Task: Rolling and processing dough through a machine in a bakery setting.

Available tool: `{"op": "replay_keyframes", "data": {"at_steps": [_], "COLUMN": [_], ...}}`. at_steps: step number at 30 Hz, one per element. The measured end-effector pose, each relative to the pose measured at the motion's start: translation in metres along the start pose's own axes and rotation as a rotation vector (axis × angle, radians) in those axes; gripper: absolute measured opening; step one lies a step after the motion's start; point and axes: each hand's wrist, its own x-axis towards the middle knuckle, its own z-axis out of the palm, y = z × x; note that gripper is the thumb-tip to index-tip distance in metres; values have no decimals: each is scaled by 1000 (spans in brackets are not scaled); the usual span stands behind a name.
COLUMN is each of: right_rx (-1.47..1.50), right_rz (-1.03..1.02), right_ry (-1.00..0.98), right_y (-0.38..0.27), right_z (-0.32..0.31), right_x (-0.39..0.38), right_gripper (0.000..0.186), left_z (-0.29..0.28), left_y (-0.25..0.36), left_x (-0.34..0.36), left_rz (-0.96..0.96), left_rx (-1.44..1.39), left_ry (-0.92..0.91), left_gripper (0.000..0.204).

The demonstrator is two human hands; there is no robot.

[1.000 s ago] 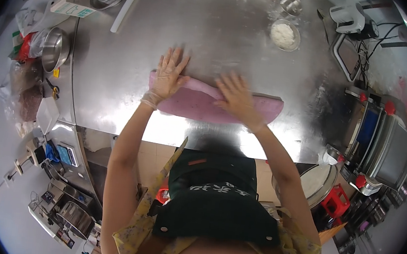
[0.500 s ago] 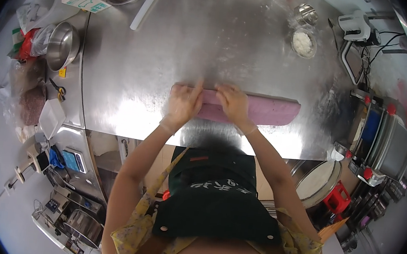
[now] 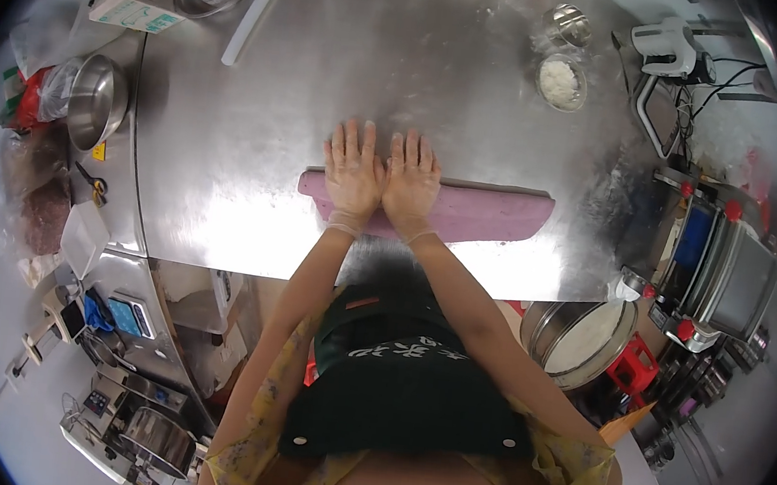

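Note:
A long piece of pinkish-purple dough [image 3: 491, 217] lies crosswise near the front edge of the steel worktable [image 3: 329, 85]. Its far edge looks folded or rolled over into a narrow band. My left hand [image 3: 354, 173] rests flat on the dough left of its middle, fingers stretched out past the far edge. Close beside it, thumbs nearly touching, my right hand [image 3: 411, 181] presses flat on the dough in the same way. Both hands wear thin clear gloves. The dough beneath the palms is hidden.
At the far right stand a bowl of white powder [image 3: 560, 84] and a metal cup [image 3: 568, 25]. A white rolling pin or tube [image 3: 264, 7] lies far left. Steel bowl [image 3: 98, 103], scissors [image 3: 93, 184] and carton [image 3: 139, 4] sit left; a hand mixer [image 3: 665, 46] is at right.
My hands have gone from bent fingers at the dough's far edge to lying flat on it, side by side. The right hand has moved left, toward the left hand.

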Motion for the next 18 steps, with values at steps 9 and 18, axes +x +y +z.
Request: {"op": "replay_keyframes", "data": {"at_steps": [9,18], "right_rx": [-237,-7], "right_rz": [37,124], "right_ry": [90,57], "right_y": [115,134], "right_z": [-49,-47], "right_x": [-7,-13], "right_gripper": [47,44], "left_z": [47,53], "left_y": [114,142], "left_x": [-8,-4], "left_rz": [75,52], "left_rx": [-65,6], "left_ry": [47,-14], "left_gripper": [55,51]}}
